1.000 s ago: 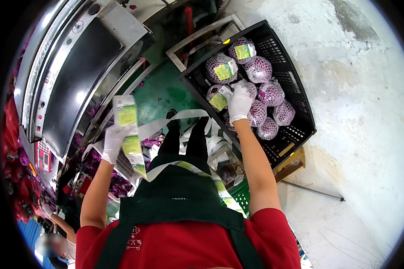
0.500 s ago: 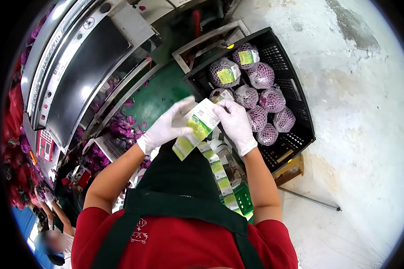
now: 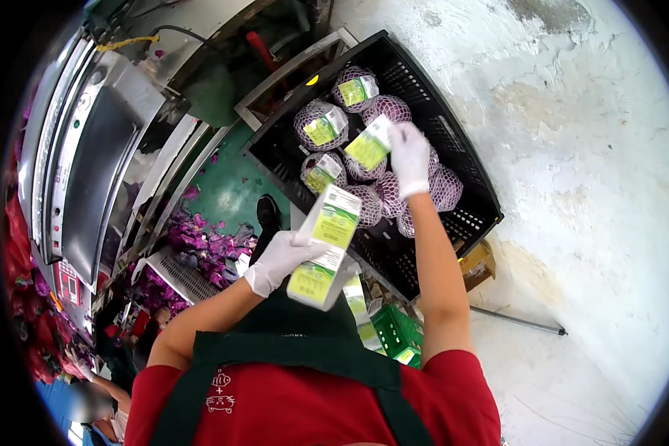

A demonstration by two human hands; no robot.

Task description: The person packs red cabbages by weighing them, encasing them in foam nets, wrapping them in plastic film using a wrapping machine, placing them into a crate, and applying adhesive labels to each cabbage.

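Observation:
My left hand (image 3: 286, 256), white-gloved, is closed on a strip of green-and-white printed labels (image 3: 334, 219) in front of the apron. Over the black crate (image 3: 472, 152), my right hand (image 3: 409, 157), also gloved, grips one single label (image 3: 369, 146) by its upper right edge. That label lies over or just above a red cabbage (image 3: 364, 170) in white netting; whether it touches cannot be made out. Several netted cabbages fill the crate. Three along its left side carry labels, among them one labelled cabbage (image 3: 321, 125). The right fingertips are slightly blurred.
A steel machine (image 3: 104, 178) stands at left. Purple leaf scraps (image 3: 201, 245) litter the green floor beside a pale basket (image 3: 175, 276). A green basket (image 3: 398, 331) sits below the crate. Another person (image 3: 100, 405) is at lower left, and a rough white wall (image 3: 572, 186) rises at right.
My right hand has moved away from my left, up over the crate, with a single label. My left hand keeps the label strip, now lower. The view has shifted, showing a dark shoe.

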